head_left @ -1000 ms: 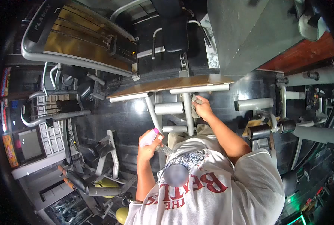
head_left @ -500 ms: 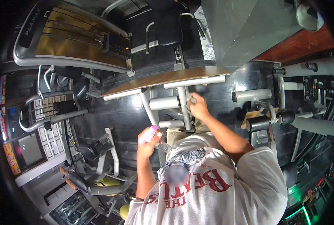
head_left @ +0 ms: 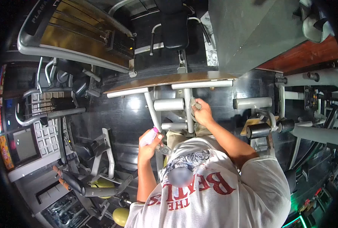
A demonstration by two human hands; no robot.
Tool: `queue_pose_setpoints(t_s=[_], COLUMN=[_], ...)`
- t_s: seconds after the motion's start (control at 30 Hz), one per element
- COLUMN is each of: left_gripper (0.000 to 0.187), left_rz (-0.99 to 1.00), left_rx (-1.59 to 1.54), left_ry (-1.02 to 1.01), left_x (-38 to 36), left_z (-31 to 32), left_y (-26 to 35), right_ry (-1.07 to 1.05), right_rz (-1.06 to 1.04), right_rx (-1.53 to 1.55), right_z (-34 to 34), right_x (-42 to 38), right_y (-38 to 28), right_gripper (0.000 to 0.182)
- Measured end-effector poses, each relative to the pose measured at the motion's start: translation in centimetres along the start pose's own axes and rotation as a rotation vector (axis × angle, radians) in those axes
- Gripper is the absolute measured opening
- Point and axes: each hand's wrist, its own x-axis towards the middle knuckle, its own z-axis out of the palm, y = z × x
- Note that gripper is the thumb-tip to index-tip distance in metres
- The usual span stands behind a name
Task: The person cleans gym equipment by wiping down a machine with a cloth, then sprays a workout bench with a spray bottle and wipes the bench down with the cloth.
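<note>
My left hand (head_left: pixel 147 147) is closed around a spray bottle (head_left: pixel 164 149) with a clear body and a pink and white head. The bottle is tilted in front of my shirt, near the lower end of a slanted grey bar (head_left: pixel 152 110). Fingers of my right hand (head_left: pixel 203 114) are wrapped around a grey cloth (head_left: pixel 194 104). That cloth lies against the right side of an upright grey metal post (head_left: pixel 188 114) of a gym machine. A thick grey roller (head_left: pixel 169 104) sits between the bar and the post.
A wooden board (head_left: pixel 146 84) runs across the machine just beyond my hands. To the right stands another machine with black rollers (head_left: pixel 258 130). A weight-stack machine (head_left: pixel 81 34) is at upper left, and a black padded seat (head_left: pixel 175 36) lies ahead. Yellow-green balls (head_left: pixel 120 216) are at lower left.
My right hand has slid slightly toward me along the post with the cloth. The left hand keeps its hold on the spray bottle. The whole view has shifted a little.
</note>
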Motion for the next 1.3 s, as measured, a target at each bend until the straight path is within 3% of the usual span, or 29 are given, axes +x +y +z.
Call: queue_pose_setpoints(t_s=[0.23,0.33,0.37,0.43,0.53,0.63,0.73,0.83,0.93,1.03,1.07,1.17,1.27,1.3], left_gripper=[0.013,0.013,0.014,0.013,0.013,0.014,0.015,0.014,0.015,0.016,0.016,0.017,0.016,0.016], left_rz=[-0.002,0.005,0.015,0.003,0.003,0.019,0.039,0.051,0.048,0.047,0.035,0.012,-0.002,-0.002], left_rx=[-0.010,-0.040,-0.052,-0.055,-0.084,-0.126,-0.153,-0.172,-0.224,-0.285,-0.290,-0.304,-0.316,-0.328], left_ry=[-0.007,-0.003,-0.004,0.011,0.031,0.054,0.087,0.100,0.137,0.168,0.184,0.226,0.248,0.257], left_x=[0.0,-0.5,-0.5,-0.5,-0.4,-0.7,-1.3,-1.9,-2.4,-3.3,-3.8,-4.6,-5.5,-5.7], left_z=[0.1,-0.5,-0.6,-1.1,-1.5,-1.8,-1.8,-2.3,-2.2,-2.4,-2.5,-2.8,-3.2,-3.4], left_y=[-0.1,-0.4,-0.7,-1.6,-2.4,-2.6,-3.2,-4.4,-6.0,-7.0,-7.5,-8.3,-8.9,-9.1], right_ry=[0.143,0.164,0.129,0.064,0.070,0.185,0.196,-0.143,-0.669,-0.752,-0.602,-0.365,-0.425,-0.425], right_rz=[0.091,-0.106,-0.034,-0.141,-0.211,-0.350,-0.510,-0.743,-0.882,-0.994,-1.030,-0.782,-0.788,-0.953], right_rx=[-0.066,0.028,-0.024,-0.094,-0.203,-0.084,-0.280,-0.563,-1.005,-1.256,-1.223,-1.102,-1.172,-1.212], right_z=[1.1,1.6,1.2,1.5,1.0,1.2,0.8,-0.3,-0.4,-0.5,-0.2,-0.6,0.1,0.4], right_x=[5.4,2.4,0.2,-2.7,-2.3,2.0,2.5,-1.0,-5.6,-4.0,-2.4,0.4,-2.4,-3.8], right_y=[-2.4,-0.6,-0.5,3.2,2.2,-0.2,-3.6,-0.8,1.3,-0.2,0.3,-5.8,-1.7,1.0], right_gripper=[0.030,0.030,0.032,0.030,0.029,0.027,0.033,0.036,0.037,0.034,0.031,0.032,0.032,0.032])
